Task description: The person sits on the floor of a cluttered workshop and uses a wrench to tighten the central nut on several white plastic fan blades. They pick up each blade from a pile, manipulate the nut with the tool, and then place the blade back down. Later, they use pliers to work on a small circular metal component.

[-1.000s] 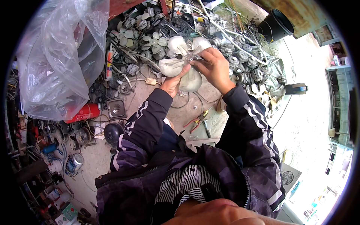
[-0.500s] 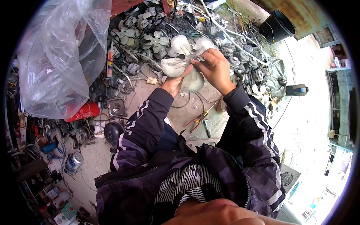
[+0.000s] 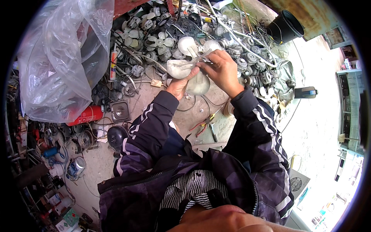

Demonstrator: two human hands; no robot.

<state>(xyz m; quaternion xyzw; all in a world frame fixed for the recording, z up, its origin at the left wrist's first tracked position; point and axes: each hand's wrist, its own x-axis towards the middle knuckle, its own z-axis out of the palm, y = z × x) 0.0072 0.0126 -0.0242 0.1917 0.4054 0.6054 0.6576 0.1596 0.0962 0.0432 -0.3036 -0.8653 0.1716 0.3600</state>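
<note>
A pale metal fan blade point(image 3: 179, 69) with rounded paddles is held up in front of me, over the floor. My left hand point(image 3: 181, 86) grips it from below, thumb against its underside near the hub. At the hub, the fingers of my right hand point(image 3: 222, 69) are pinched together; whether they hold a small part there is hidden. One paddle hangs down between my two hands. Below them on the floor lie red-handled pliers point(image 3: 198, 126) and another tool with a dark handle point(image 3: 213, 132).
A heap of small motors point(image 3: 251, 58), cables and other fan blades point(image 3: 160, 41) spreads beyond my hands. To the left are a clear plastic bag point(image 3: 65, 58), a sealant tube point(image 3: 113, 65), a red cylinder point(image 3: 87, 115) and a metal tray point(image 3: 120, 111). A black bucket point(image 3: 285, 27) stands far right.
The fan blade has turned slightly about its hub, its upper paddles shifting a little right. Both hands stay in nearly the same place.
</note>
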